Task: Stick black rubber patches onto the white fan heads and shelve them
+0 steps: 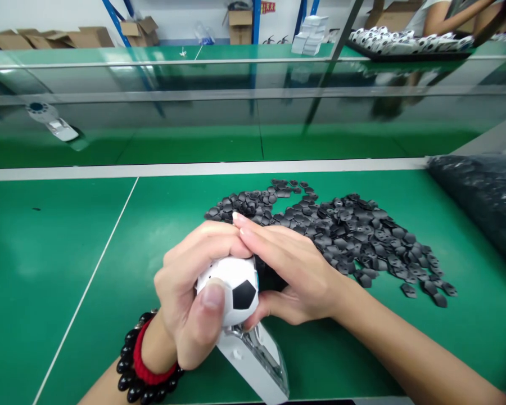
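Observation:
Between my hands is a white football-patterned ball [231, 267] with a black pentagon on its near right side. It joins a white and grey body [251, 365] that slants down to the table's near edge. My left hand [198, 292] is closed around the ball, its thumb pressed on the front. My right hand [299, 270] cups the ball's right side; its fingertips meet those of my left hand at the top, and its thumb touches low on the ball. What lies under the right palm is hidden. Behind my hands spreads a pile of small black pentagon pieces [366, 230].
A black plastic bag [484, 197] lies at the right. Past the white rail [194, 169], a green conveyor carries a white device [53, 121]. Farther back are a black tray [409, 56] of football-patterned parts, a co-worker's arm [451, 19], a white stack [311, 35] and cardboard boxes [90, 38].

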Demonstrator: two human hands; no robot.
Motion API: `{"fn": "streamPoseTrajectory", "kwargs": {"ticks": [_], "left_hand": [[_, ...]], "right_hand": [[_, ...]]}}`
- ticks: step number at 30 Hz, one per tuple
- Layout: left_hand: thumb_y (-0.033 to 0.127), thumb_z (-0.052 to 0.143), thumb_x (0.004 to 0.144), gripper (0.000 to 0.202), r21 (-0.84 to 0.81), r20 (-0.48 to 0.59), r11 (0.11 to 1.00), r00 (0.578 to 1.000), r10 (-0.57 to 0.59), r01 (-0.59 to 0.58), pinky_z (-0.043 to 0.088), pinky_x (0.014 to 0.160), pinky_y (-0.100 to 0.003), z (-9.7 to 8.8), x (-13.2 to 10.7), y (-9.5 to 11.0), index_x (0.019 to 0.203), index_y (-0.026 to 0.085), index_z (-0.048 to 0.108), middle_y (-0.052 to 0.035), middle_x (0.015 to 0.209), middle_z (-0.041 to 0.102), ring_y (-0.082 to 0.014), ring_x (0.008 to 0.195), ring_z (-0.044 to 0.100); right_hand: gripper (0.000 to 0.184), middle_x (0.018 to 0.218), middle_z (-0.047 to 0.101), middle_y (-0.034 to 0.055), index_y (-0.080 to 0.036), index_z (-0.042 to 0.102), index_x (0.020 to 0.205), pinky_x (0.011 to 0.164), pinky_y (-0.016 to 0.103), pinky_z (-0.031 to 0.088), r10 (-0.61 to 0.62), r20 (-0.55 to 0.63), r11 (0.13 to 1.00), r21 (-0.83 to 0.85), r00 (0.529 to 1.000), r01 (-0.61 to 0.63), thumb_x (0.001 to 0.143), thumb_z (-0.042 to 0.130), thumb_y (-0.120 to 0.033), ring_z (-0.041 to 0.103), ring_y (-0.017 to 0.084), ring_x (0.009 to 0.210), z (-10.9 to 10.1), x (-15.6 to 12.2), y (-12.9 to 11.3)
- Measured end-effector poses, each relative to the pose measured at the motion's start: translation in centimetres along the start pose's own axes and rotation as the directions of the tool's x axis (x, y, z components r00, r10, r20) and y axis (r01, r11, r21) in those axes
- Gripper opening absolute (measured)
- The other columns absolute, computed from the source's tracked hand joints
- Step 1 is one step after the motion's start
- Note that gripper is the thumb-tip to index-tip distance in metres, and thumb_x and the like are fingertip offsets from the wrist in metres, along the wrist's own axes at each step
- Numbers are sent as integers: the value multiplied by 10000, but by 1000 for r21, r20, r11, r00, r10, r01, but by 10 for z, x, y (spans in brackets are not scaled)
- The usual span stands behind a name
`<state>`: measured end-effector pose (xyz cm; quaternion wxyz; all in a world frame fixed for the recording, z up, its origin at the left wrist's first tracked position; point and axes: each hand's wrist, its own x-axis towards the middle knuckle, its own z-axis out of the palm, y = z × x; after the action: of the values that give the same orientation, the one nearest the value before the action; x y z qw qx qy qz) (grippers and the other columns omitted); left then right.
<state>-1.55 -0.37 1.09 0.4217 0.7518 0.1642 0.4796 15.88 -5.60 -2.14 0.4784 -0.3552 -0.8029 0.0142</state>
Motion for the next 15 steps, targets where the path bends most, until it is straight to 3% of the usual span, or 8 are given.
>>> {"fn": "streamPoseTrajectory", "kwargs": {"ticks": [9, 15], "left_hand": [[429, 537, 958, 288, -18, -31, 999, 998, -48, 48, 481, 654, -373, 1, -4, 2, 961, 235, 751, -61, 848, 662, -212, 763, 566], [395, 515, 966, 300, -13, -35, 1000, 999, -13, 12, 472, 650, -363, 3, -3, 0, 957, 216, 756, -57, 833, 664, -202, 760, 571]], "right_hand": [[657, 1398, 594, 280, 2, 425, 1452, 1122, 338, 496, -39, -36, 997, 72, 999, 42, 970, 666, -373, 508, 224, 1408, 3, 4, 0], [663, 1384, 592, 306, 28, 467, 1411, 1116, 362, 508, -62, -54, 995, 76, 997, 66, 944, 706, -376, 556, 265, 1365, 4, 3, 3]]}}
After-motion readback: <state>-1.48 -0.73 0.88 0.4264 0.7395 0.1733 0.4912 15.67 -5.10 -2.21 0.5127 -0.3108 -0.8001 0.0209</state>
